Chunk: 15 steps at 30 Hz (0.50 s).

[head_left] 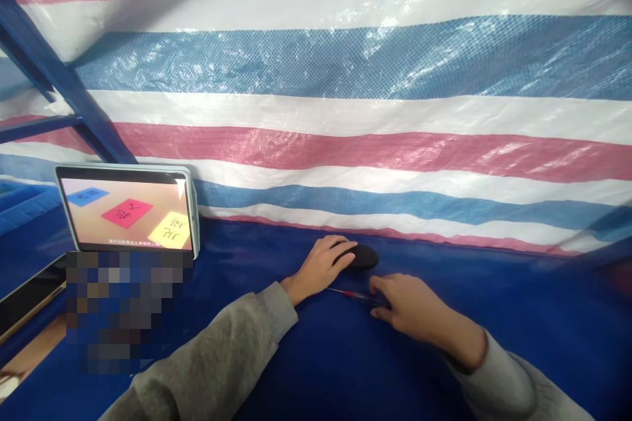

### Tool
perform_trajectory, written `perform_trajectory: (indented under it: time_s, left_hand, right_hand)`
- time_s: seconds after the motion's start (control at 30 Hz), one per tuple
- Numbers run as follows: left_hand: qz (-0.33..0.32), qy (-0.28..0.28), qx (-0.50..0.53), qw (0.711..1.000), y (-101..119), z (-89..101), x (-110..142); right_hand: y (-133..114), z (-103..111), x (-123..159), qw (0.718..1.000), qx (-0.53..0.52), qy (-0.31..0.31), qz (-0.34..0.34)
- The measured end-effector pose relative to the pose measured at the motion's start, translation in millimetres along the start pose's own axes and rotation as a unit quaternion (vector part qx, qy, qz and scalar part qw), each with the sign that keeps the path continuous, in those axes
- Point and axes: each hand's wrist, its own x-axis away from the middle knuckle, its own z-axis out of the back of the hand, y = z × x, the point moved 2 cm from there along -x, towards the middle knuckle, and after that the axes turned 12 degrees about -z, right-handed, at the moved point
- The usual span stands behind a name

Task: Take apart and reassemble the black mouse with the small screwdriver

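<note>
My left hand (326, 265) is closed on the near-left edge of a black round disc (364, 256), thumb and fingers at its rim. The disc lies flat on the blue table surface. To the right and nearer me, my right hand (407, 302) grips a slim screwdriver (349, 294) with a thin metal shaft, a red section and a dark handle. Its shaft points left, toward my left wrist, just above the table and apart from the disc. Part of the handle is hidden by my fingers.
A tablet (128, 210) in a pale case stands at the left, playing a video. Beside it lies a phone (34, 296), next to a pixelated patch. A blue basket (29, 207) is at the far left. Behind the table hangs a striped tarpaulin (345, 145), with a blue metal frame (93, 118).
</note>
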Motion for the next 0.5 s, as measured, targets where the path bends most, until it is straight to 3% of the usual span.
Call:
perform_trajectory:
  time_s: [0.1, 0.23, 0.37, 0.5]
  left_hand:
    - [0.004, 0.02, 0.02, 1.0, 2.5, 3.3, -0.7]
    - [0.02, 0.08, 0.086, 0.993, 4.4, 9.6, -2.6]
    - [0.056, 0.17, 0.16, 0.971, 0.5, 12.7, -2.1]
    - [0.058, 0.199, 0.179, 0.962, -1.8, 12.6, 1.4]
  right_hand:
    - [-1.6, -1.9, 2.2, 1.0, 0.009, -0.014, 0.006]
    - [-0.9, 13.8, 0.9, 0.998, -0.051, 0.032, 0.025]
    - [-3.6, 52.6, -7.9, 0.988, -0.142, 0.062, -0.005]
    - [-17.2, 96.3, -21.1, 0.98, -0.192, 0.043, -0.024]
